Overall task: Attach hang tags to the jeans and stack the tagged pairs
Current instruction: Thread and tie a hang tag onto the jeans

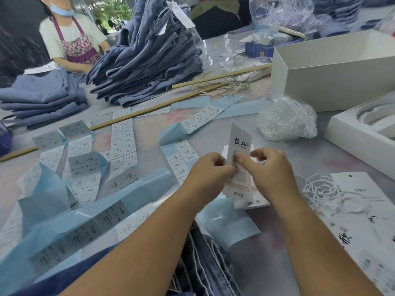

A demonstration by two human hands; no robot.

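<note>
White box (333,82): at two o'clock, open; we cannot see its contents.
Lower box (361,144): at three o'clock, holding pale curved pieces.
Clear bag (286,120): full of white strings.
Hang tag (238,146): white, black brush characters, small hole at its top; we hold it up at centre.
Axis: long, upright, top toward twelve o'clock.
Left hand (208,167): our fingers pinch the tag's left edge.
Right hand (269,167): curled, forefinger and thumb pinching the tag's face.
Jeans (205,268): at six o'clock, under our forearms.

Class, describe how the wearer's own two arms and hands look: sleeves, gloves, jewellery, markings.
Both forearms are bare up to the frame edge, with no sleeves showing. The left hand and right hand wear no gloves, and no rings, watch or markings show. Fingernails look short and unpainted.
</note>
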